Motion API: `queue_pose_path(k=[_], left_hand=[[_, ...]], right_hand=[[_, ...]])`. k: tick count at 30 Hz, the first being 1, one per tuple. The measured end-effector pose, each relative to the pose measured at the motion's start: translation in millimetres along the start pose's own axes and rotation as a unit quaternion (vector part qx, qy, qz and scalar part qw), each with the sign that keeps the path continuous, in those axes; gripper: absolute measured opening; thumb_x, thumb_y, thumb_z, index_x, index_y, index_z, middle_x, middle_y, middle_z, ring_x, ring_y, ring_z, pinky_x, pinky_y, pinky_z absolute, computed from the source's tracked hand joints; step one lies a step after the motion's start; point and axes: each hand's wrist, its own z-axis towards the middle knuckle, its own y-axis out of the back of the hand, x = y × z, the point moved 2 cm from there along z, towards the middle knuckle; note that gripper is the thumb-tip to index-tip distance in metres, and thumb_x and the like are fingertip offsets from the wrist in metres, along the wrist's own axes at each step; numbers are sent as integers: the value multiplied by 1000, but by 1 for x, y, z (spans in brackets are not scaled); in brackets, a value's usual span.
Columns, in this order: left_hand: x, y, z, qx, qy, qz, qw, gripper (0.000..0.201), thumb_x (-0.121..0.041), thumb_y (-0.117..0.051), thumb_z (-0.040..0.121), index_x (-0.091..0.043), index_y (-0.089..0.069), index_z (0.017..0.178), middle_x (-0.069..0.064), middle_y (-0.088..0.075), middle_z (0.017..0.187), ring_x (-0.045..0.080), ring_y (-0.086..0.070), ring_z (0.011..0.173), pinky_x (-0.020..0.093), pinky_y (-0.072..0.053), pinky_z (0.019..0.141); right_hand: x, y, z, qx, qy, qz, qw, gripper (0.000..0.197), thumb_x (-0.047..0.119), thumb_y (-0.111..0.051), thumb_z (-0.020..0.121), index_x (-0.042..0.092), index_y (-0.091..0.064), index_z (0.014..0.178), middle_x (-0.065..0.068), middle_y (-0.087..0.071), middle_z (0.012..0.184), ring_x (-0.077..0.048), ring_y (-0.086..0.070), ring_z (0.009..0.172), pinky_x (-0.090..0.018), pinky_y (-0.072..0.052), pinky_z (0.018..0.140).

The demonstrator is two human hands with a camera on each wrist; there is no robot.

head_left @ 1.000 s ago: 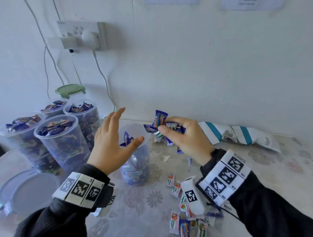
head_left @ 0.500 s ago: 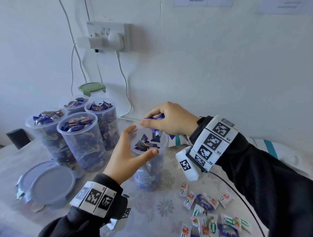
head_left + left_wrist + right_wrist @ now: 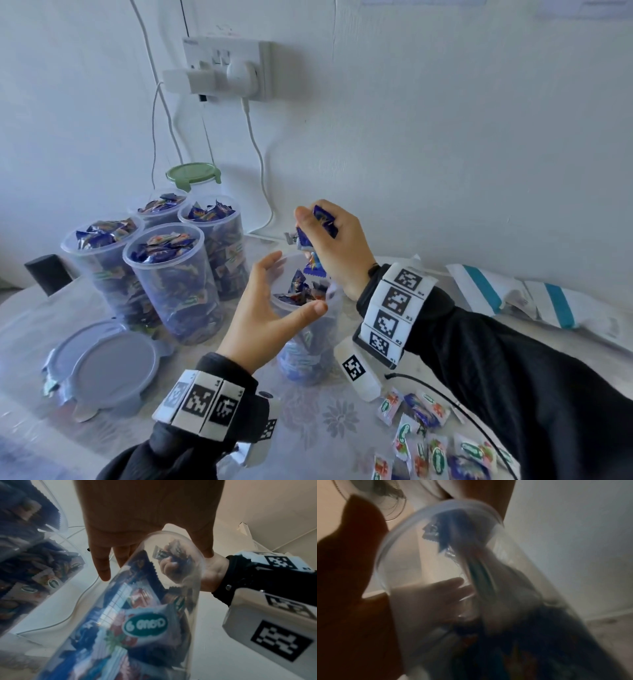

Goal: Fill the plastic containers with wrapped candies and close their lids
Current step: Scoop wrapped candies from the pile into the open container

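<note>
Head view: my left hand (image 3: 270, 308), fingers spread, steadies the container (image 3: 308, 342); at its 12 o'clock my right hand (image 3: 337, 246) clutches candies (image 3: 313, 236) for dropping.

Table (image 3: 191, 407), floral plastic cover: four full containers (image 3: 171, 284) far left, grey lids (image 3: 109, 370) near left, part-filled container (image 3: 308, 353) centre, loose candies (image 3: 428, 442) near right, striped bags (image 3: 507, 298) far right.

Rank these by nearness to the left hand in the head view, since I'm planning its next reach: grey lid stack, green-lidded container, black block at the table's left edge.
1. Grey lid stack, lower left of the left hand.
2. Green-lidded container, behind, by the wall.
3. Black block, far left.
</note>
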Motion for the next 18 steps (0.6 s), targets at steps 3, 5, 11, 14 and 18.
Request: queue_pose_path(k=[3,5,11,14,18], left_hand=[[0,0,0,-3,-1,7,1000,103,-76,-70,44,-36,-29,130,-30,-38,124,-24,-32,118,1,-30,91],[-2,1,-1,-5,-12,9,1000,96,-66,-69,50,-33,-30,130,-30,-38,124,-26,-32,116,-3,-29,90],[-10,1,-2,0,-17,27,999,78,-57,-72,56,-42,-32,121,-28,-39,124,-28,-34,111,-5,-26,88],[-13,1,-4,-15,1,116,993,100,-61,-68,58,-22,-27,141,-8,-33,138,-1,-29,127,13,-21,101],[-33,-7,-22,-136,-114,261,949,80,-42,-73,74,-9,-34,136,8,-32,135,20,-28,124,25,-19,103]], right_hand=[[-1,0,-5,36,39,-66,996,26,36,-56,90,22,-53,67,6,-51,57,-16,-52,56,-33,-45,60],[-3,2,-9,62,49,-90,993,25,39,-54,88,19,-60,73,3,-61,66,-12,-59,64,-27,-48,65],[-7,14,-26,214,16,-120,969,47,54,-36,90,20,-65,103,4,-68,106,-6,-61,104,-26,-44,96],[-3,26,-34,228,-4,-102,968,47,47,-25,95,23,-60,116,9,-60,124,-3,-51,120,-28,-34,107],[-7,59,-57,141,-23,-110,984,45,60,-24,93,35,-56,110,21,-58,115,0,-52,112,-18,-41,96]])
